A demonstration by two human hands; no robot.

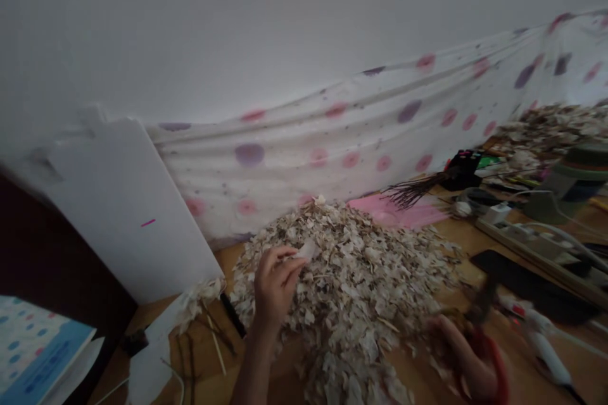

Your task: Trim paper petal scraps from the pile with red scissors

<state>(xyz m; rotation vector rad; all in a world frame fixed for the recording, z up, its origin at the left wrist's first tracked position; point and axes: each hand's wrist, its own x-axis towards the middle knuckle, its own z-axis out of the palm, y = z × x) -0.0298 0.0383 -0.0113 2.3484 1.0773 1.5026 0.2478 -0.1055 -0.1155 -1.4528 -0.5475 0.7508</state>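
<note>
A round grey-green tub [560, 178] stood at far right, its contents hidden. The left hand [277, 281] pinched a thin, whitish, translucent flake [308, 249] over a heap of beige-grey papery flakes [365, 266]; the right hand [468, 354], blurred, gripped an indistinct red-handled tool [498, 364]. Beside it lay a white glue gun [544, 343].

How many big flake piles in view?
2. One pile sits mid-picture, partly behind the left hand; the other pile is far right, near the spotted sheet, cut off by the picture's edge. More may be hidden.
</note>
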